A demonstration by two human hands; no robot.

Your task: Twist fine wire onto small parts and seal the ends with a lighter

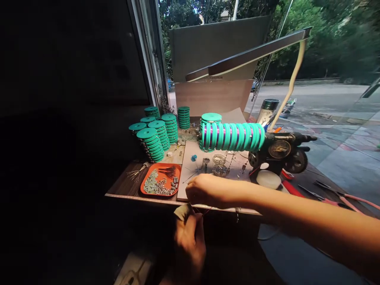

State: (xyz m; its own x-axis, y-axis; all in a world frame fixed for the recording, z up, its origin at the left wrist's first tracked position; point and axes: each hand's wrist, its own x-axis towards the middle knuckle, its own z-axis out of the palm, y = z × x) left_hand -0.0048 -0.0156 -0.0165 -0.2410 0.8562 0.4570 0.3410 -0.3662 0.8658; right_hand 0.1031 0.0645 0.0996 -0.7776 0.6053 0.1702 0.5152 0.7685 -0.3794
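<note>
My left hand (189, 241) is below the table's front edge, fingers pinched on a small pale piece (183, 211) and a thin wire. My right hand (202, 190) reaches across from the right, closed, knuckles up, just above the left hand at the table edge; what its fingers hold is hidden. A fine reddish wire (204, 211) runs between the two hands. Just beyond them lies a pale work mat (190, 158) with small dishes of metal parts (220, 170).
An orange tray (161, 179) of small parts sits left of the mat. Stacks of teal spools (156, 136) stand behind. A row of teal spools (234, 136) sits on a winding machine (280, 152). Red-handled tools (335, 196) lie at right.
</note>
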